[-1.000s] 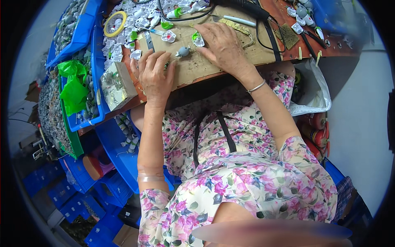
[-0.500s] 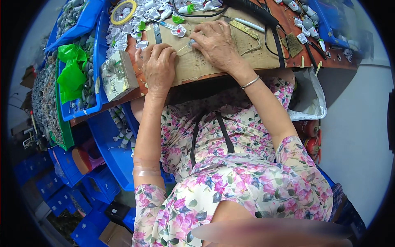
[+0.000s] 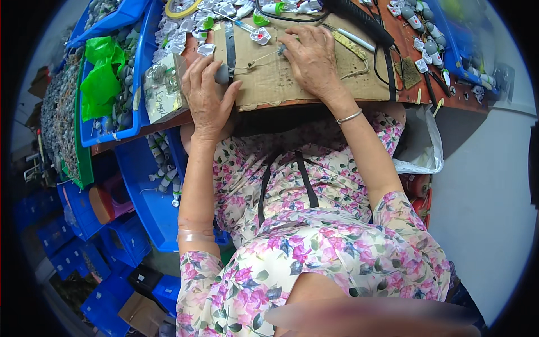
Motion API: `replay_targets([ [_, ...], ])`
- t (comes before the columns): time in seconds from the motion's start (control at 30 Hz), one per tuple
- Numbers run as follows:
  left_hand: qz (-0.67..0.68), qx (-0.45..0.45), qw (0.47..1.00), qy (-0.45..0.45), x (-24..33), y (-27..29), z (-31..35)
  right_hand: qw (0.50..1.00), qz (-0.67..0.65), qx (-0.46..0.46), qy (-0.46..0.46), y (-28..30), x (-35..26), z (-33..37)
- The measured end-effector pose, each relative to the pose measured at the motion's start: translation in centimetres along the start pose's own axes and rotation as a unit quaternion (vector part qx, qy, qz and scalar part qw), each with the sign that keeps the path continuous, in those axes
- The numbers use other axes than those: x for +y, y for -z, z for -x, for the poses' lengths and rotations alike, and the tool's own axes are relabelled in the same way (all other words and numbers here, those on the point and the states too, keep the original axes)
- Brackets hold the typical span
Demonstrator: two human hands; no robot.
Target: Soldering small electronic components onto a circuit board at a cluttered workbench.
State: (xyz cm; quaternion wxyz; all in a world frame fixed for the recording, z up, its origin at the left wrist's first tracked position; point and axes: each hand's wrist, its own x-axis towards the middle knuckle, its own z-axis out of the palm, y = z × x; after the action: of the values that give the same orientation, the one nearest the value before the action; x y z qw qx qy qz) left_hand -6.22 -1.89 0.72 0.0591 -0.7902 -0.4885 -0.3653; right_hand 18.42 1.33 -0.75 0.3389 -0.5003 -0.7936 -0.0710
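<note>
While the right hand [image 3: 314, 64] pinches a small grey-blue piece [image 3: 281, 49] at its fingertips, the left hand [image 3: 206, 102] has a grey round part [image 3: 223, 74] sitting between index finger and thumb. Left thumb spread off to the side; can't tell from here whether that part is gripped or just touched. Thin cord [image 3: 259, 59] spans the gap between the two pieces, near-straight, over a cardboard mat [image 3: 275, 90] on the reddish worktop [image 3: 463, 100]. Right fingers bunched narrow, back of hand up.

Just beyond the hands: white shell with a red spot [image 3: 260, 36] on the mat. Black-handled tool [image 3: 365, 25] lies past the right hand, slim white stick [image 3: 358, 40] alongside it. Left side: pale box [image 3: 165, 92] near the left wrist, then blue bin [image 3: 109, 136] with a bright green bag [image 3: 102, 84] on grey parts.
</note>
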Motion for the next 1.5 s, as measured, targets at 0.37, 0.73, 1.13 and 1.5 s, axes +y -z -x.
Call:
replay_targets([
  [0.37, 0.055, -0.006, 0.998, 0.015, 0.1, -0.5, 0.1, 0.995, -0.063, -0.017, 0.072, -0.8, -2.7, -0.9],
  [0.73, 0.076, 0.005, 0.997, -0.006, 0.5, -0.7, 0.3, 0.989, -0.116, -0.061, 0.066, -0.9, -2.6, -0.8],
  [1.13, 0.067, 0.014, 0.998, 0.004, 0.6, -1.0, 0.2, 0.99, -0.113, -0.061, 0.062, -0.8, -2.4, -0.9],
  [1.5, 0.056, 0.017, 0.998, -0.005, 0.2, -1.2, 0.7, 0.966, -0.229, 0.114, 0.042, -1.3, -5.8, -5.7],
])
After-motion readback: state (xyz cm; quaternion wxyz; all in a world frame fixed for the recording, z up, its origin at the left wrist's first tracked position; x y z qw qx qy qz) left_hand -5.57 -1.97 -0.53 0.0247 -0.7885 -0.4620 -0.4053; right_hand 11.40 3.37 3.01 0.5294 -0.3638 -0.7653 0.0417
